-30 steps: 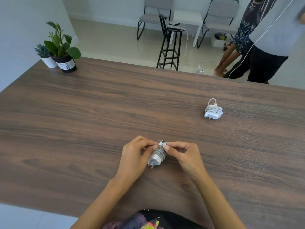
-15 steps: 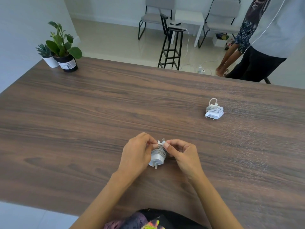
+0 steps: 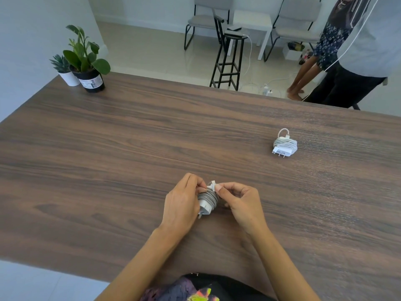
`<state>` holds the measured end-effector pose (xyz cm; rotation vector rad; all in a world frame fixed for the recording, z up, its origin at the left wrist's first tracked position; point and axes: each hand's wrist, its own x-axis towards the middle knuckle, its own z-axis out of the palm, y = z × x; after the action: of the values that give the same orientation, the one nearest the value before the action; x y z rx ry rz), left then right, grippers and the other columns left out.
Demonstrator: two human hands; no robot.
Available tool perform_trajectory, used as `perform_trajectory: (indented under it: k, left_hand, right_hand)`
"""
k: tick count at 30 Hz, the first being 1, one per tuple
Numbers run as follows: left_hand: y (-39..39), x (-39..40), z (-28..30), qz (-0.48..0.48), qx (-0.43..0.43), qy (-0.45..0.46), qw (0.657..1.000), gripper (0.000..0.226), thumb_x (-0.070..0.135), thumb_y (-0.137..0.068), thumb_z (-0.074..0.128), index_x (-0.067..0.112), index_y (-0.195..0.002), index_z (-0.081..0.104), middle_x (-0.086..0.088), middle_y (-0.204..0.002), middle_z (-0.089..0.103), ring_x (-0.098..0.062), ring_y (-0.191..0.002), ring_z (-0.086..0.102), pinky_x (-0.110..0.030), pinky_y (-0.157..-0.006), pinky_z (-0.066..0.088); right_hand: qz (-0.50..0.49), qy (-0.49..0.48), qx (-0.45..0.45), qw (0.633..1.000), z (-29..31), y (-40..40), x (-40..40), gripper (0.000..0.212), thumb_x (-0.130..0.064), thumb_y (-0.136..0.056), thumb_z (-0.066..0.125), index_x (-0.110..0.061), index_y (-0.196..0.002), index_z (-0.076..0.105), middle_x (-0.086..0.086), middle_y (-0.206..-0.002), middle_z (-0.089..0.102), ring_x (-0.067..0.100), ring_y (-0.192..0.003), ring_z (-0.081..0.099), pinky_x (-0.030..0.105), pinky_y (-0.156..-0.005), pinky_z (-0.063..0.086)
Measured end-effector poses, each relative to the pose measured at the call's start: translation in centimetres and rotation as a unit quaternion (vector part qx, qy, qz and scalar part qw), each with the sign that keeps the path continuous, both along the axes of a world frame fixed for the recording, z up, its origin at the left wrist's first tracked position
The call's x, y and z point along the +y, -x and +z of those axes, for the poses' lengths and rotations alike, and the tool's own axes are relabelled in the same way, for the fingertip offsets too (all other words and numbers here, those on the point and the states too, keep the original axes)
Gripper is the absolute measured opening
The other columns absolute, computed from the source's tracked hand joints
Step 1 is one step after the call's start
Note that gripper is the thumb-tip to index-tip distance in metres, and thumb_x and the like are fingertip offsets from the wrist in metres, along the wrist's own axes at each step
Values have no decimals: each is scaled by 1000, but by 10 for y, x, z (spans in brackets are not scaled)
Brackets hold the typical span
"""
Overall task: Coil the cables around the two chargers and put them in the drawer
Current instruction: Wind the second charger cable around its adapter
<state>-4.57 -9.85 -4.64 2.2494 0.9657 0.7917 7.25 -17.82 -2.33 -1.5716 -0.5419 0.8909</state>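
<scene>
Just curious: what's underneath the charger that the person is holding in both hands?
Only the wooden table shows below the held charger. The left hand and right hand cover its sides, so whether it touches the wood is unclear.

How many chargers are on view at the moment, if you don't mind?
2. One charger is gripped between the left hand and right hand; the second charger, already coiled, lies on the table far right.

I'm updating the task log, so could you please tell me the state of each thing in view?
Charger in hands: cable coiled round it, plug end being tucked.
Second charger: coiled, lying on the table.
Left hand: holds the charger.
Right hand: pinches the cable end.
Potted plants: upright.
</scene>
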Motion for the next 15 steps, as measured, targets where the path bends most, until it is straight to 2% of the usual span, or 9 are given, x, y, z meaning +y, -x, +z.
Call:
perform_trajectory:
  k: [2, 5, 10, 13, 15]
  left_hand:
    - [0, 1, -3, 8, -17, -9, 1000, 28, 18, -74, 31, 15, -79, 58, 18, -83, 54, 15, -81, 49, -23, -53, 46]
    - [0, 1, -8, 18, -38, -16, 999, 24, 13, -75, 35, 17, -79, 58, 15, -88, 53, 24, -80, 47, -19, -56, 45]
    - [-2, 3, -12, 4, -71, -23, 997, 27, 3, -74, 36, 10, -80, 62, 4, -83, 63, 9, -80, 54, -21, -61, 50]
    - [4, 7, -14, -4, -86, -19, 996, 22, -11, -77, 50, 4, -82, 65, -1, -84, 64, 4, -81, 55, -7, -72, 46]
    - [10, 7, -16, -2, -98, -16, 995, 20, -13, -76, 61, 3, -84, 68, 0, -88, 64, 4, -82, 56, -3, -76, 41]
  right_hand:
    - [0, 4, -6, 1000, 1, 0, 0, 8, -7, -82, 70, -11, -76, 73, -10, -59, 70, -5, -55, 60, 7, -52, 42]
    - [-1, 4, -10, 1000, 2, -2, 1, 3, -5, -79, 72, -6, -77, 74, -10, -59, 70, -5, -54, 60, 7, -50, 41]
    - [-10, 14, -12, 1000, 2, -2, 2, 4, -6, -79, 72, -4, -81, 74, -9, -59, 70, -4, -54, 60, 8, -49, 41]
    - [-7, 23, -6, 1000, 2, -3, 2, 5, -8, -80, 72, -5, -81, 75, -7, -62, 71, -3, -57, 62, 8, -50, 42]
    - [-8, 25, 2, 1000, 2, -3, 1, 5, -8, -80, 71, -5, -81, 75, -7, -62, 71, -3, -56, 61, 7, -50, 42]
